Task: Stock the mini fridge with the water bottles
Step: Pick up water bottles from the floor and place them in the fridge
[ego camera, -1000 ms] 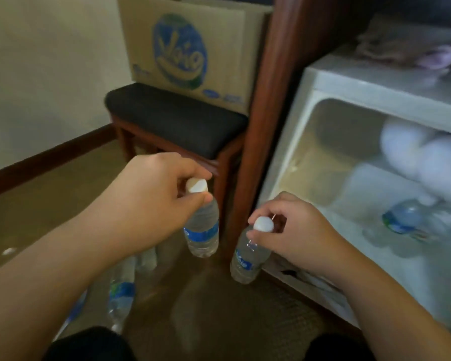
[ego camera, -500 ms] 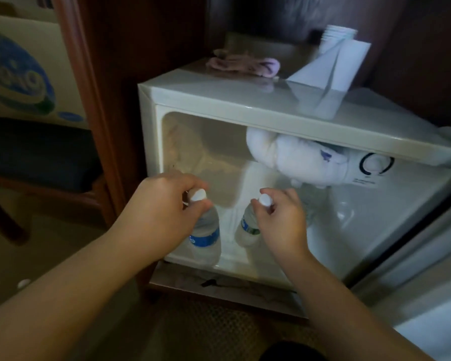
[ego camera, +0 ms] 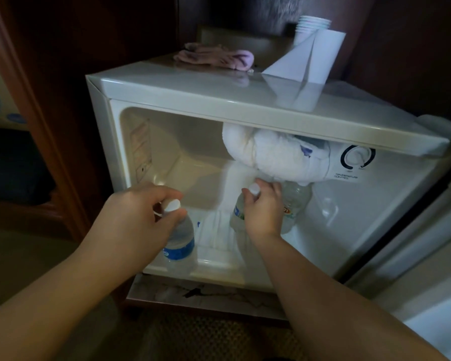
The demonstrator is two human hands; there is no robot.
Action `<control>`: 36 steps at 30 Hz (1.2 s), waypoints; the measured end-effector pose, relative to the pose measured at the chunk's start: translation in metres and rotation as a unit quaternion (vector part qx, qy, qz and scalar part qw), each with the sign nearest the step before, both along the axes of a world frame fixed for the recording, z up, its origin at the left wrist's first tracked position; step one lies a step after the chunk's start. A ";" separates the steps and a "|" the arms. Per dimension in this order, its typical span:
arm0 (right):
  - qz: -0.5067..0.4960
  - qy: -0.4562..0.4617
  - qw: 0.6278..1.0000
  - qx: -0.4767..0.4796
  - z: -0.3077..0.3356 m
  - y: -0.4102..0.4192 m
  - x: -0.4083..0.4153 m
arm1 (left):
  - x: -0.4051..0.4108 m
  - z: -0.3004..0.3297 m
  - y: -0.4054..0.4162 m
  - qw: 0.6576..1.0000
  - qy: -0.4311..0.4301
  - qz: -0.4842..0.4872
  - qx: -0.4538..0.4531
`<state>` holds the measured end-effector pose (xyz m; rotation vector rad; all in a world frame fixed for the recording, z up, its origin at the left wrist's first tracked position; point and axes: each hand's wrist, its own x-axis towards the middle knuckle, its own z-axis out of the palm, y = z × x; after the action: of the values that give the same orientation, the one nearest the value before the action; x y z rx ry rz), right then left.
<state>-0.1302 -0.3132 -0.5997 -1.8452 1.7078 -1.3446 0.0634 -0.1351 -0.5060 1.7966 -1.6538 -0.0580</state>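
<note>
The white mini fridge stands open in front of me. My left hand grips a clear water bottle with a blue label by its white cap, at the fridge's front lip. Deeper inside, my right hand pinches the cap of a second water bottle. A third bottle with an orange mark stands just right of that hand, under a thick lump of frost.
On the fridge top lie a pink cloth, a paper roll and stacked cups. A temperature dial sits on the inner right wall. The open door is at right, a dark wooden cabinet post at left.
The view swung from the floor and chair to the fridge. Both hands carried their bottles forward; the right bottle has gone deep inside, the left one has reached the front lip.
</note>
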 end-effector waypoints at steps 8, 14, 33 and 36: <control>-0.022 -0.054 0.998 0.020 0.000 -0.007 0.012 | 0.005 -0.003 0.008 1.000 0.012 0.014 0.019; 0.005 -0.002 0.997 0.078 -0.005 0.000 0.016 | 0.008 0.002 0.001 0.999 0.022 0.025 0.010; -0.110 -0.068 0.974 0.185 -0.082 -0.013 0.027 | 0.005 -0.027 -0.015 0.999 0.040 0.029 -0.009; -0.113 -0.050 0.973 0.195 -0.084 -0.019 0.026 | 0.001 -0.028 -0.017 0.998 0.053 0.031 -0.013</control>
<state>-0.1039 -0.3323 -0.6834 -1.3794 2.0021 -1.0580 0.0643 -0.1520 -0.5340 1.7928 -1.5165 -0.1007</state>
